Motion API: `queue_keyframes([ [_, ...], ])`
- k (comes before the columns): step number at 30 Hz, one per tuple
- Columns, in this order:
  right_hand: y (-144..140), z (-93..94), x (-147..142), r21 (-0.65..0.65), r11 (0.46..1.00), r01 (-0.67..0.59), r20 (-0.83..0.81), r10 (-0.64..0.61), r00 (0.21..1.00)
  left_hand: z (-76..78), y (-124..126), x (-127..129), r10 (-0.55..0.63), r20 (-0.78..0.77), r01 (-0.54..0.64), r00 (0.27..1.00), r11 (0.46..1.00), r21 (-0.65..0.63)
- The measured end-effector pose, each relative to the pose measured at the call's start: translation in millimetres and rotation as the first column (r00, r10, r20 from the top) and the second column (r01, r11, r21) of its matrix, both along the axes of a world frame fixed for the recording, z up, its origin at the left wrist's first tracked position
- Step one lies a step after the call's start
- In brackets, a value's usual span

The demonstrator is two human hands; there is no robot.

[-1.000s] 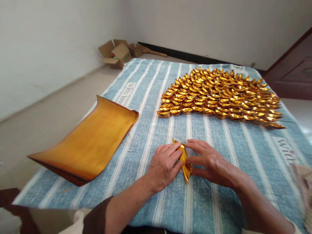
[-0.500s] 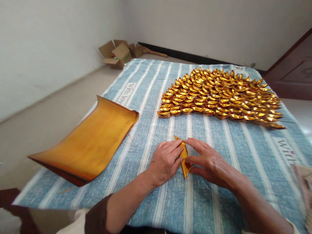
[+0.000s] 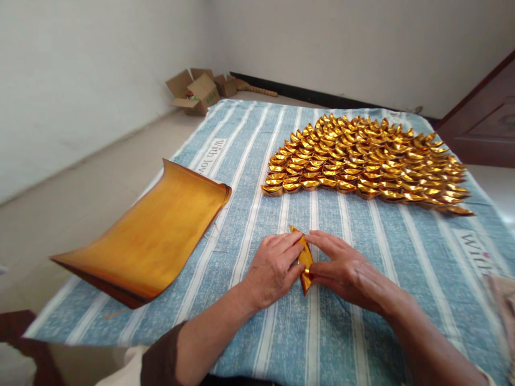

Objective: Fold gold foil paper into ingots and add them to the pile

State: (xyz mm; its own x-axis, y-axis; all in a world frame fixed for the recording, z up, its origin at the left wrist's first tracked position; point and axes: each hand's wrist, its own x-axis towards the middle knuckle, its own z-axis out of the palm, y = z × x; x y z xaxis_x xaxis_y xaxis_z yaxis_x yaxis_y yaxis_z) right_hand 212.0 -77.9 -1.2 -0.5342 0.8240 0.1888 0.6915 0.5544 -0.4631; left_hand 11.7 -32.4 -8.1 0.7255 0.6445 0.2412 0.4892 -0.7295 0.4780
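Note:
Between my hands, close above the striped cloth, is a folded piece of gold foil paper [image 3: 306, 259], narrow with pointed ends. My left hand [image 3: 276, 268] grips its left side, fingers bent over that edge. From the right, the fingertips of my right hand [image 3: 341, 265] press on its opposite edge; the thumb is partly hidden. Beyond the hands stand many folded gold paper ingots [image 3: 362, 161], packed in curved rows. To the left lies a stack of flat gold paper sheets [image 3: 148, 230], its corners curling up.
A blue-and-white striped cloth [image 3: 241, 214] covers the table. On the floor past its far left corner sit an opened cardboard box [image 3: 197, 94] and a smaller one beside it. A dark red door [image 3: 483, 118] is at the right.
The fingers of my right hand have shifted slightly on the folded paper, and a bright crease shows near its lower end. The whole view has moved a little.

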Motion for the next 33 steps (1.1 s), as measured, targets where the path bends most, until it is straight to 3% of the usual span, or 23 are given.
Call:
queue_keyframes([
  [9, 3.2, -4.6, 1.2, -0.011, 1.0, -0.015, -0.135, 0.013, 0.991, 1.5, 2.4, -0.6, -0.017, -0.02, 0.017, 1.0, 0.999, -0.032],
  [22, 4.9, -14.4, 1.6, -0.051, 0.999, -0.003, -0.177, -0.006, 0.984, 1.4, 5.6, -10.6, -0.089, 0.067, 0.097, 0.994, 0.987, -0.126],
  [33, 3.6, -10.4, -2.0, -0.135, 0.989, 0.056, -0.235, -0.086, 0.968, 3.4, 0.7, -4.1, -0.022, 0.02, 0.025, 1.0, 0.991, -0.133],
])
